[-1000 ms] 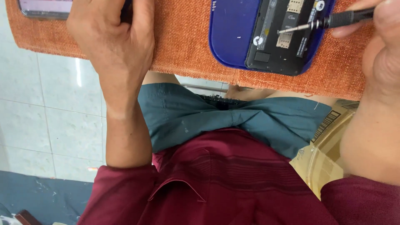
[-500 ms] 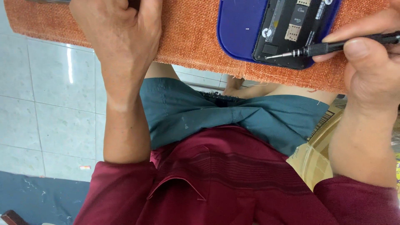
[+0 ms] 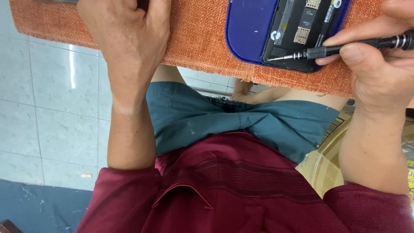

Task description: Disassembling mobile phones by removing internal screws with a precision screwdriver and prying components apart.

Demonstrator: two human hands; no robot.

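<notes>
Lowered since earlier, right hand (image 3: 379, 73) fingers pinch slim black screwdriver (image 3: 340, 48), tip pointing left across opened blue-cased phone (image 3: 280, 32); left hand (image 3: 125, 39) curled on orange woven table mat (image 3: 202, 39).

White tiled floor (image 3: 51, 116) and a cardboard box (image 3: 330, 159) lie below.

R hand (image 3: 379, 64) pinches a slim black screwdriver (image 3: 345, 48), tip set on the lower edge of an opened phone (image 3: 302, 34) w/ blue frame, back off, boards showing. Phone lies on an orange woven cloth (image 3: 202, 39). L hand (image 3: 125, 39) rests curled on the cloth, well apart from the phone, maybe closed on something dark, top edge cuts it off. Below: teal shorts (image 3: 241, 125), maroon shirt (image 3: 241, 190), tiled floor (image 3: 51, 112).
</notes>
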